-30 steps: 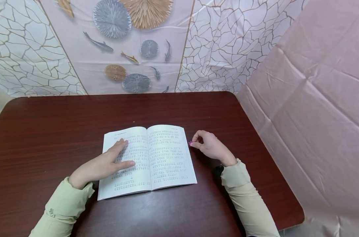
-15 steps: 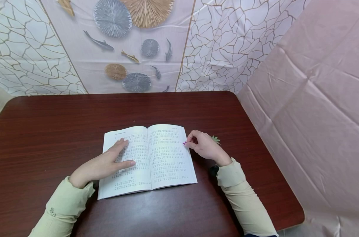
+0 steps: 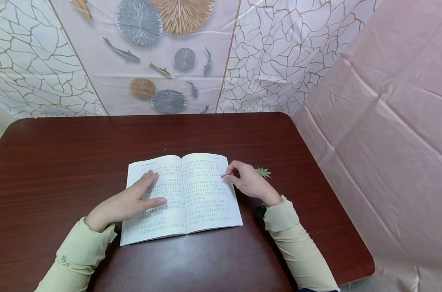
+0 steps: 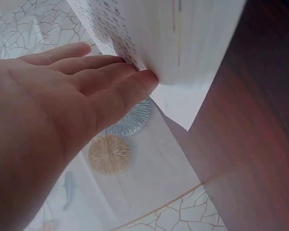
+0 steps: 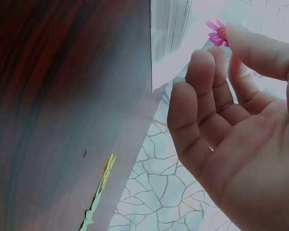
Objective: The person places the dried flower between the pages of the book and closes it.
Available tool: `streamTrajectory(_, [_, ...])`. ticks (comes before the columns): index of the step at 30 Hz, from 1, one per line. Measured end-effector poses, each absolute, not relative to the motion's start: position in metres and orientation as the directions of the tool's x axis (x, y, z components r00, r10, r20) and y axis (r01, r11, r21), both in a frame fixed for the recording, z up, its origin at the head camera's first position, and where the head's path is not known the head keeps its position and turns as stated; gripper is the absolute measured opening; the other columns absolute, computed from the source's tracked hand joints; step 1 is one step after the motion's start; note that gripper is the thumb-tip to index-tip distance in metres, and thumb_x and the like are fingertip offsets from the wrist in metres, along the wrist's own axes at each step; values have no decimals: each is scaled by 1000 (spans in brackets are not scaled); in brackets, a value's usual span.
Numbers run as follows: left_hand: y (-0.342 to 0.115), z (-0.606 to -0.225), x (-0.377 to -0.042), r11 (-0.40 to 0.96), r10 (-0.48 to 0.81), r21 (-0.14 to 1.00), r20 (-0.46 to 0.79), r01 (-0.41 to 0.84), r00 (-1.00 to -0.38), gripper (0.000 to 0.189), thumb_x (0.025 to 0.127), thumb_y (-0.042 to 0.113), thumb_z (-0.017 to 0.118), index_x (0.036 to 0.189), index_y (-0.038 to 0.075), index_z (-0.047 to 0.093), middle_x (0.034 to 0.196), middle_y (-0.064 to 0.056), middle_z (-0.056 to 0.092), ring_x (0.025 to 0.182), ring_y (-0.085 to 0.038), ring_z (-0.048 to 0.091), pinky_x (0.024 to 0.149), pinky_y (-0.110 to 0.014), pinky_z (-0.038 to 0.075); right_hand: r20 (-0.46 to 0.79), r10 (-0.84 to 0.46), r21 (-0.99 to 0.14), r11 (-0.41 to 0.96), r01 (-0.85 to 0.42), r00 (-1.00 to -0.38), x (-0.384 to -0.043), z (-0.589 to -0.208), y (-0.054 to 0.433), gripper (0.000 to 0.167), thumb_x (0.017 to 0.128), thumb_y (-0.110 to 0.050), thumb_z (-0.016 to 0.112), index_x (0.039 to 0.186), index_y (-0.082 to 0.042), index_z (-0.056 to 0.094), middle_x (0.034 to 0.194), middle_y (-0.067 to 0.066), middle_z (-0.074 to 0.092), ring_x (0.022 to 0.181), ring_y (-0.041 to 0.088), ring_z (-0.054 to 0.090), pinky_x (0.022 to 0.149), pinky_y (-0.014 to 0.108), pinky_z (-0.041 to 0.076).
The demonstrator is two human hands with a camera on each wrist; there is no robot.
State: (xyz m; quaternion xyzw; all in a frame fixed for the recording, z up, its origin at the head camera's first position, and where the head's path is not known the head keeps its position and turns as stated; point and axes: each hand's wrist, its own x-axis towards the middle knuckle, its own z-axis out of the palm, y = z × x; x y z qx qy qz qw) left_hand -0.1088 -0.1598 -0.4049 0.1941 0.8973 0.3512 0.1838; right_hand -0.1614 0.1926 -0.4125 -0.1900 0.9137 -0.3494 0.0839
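An open book [image 3: 206, 202] with printed pages lies on the dark wooden table. Over its left page rests my left hand [image 3: 124, 204], fingers straight and spread; the left wrist view shows the fingertips [image 4: 145, 83] against the page. Between thumb and index finger my right hand [image 3: 250, 180] pinches a small pink flower [image 5: 217, 33] with an orange centre. In the head view this flower is just over the right edge of the right page. Whether it touches the paper I cannot tell. A green leaf [image 3: 263, 172] with pointed lobes lies on the table behind the right hand.
The reddish-brown table [image 3: 78, 142] has rounded corners and reaches to a patterned wall cloth [image 3: 184, 93] at the back. A pink cloth [image 3: 388, 121] hangs along the right side. Something small and dark [image 3: 260, 211] is by the right wrist.
My right hand has moved left with the pink flower, from beside the book to over the right page's edge. The green leaf has come into view behind it. The left hand stays put.
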Motion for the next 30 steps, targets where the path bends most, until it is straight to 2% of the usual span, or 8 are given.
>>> streamTrajectory(7, [-161,-404,-108,678,477,702,-195,218,-857,98,89,60,58,151,-6,19,159,-25,10,146,-42,5,113,-58,13,-34,-425,-699,657,-282,-904,-158,-410,186,8,94,-11,64,89,-12,59,81,1,60,72,17,55,62,27,46])
streamTrajectory(30, [-161,-406,-109,667,479,712,-188,217,-858,98,89,60,58,152,-5,20,159,-24,9,146,-41,4,113,-59,13,-11,-486,-698,629,-341,-874,-153,-410,167,11,93,-16,68,86,-16,59,80,-4,59,72,12,53,64,26,46])
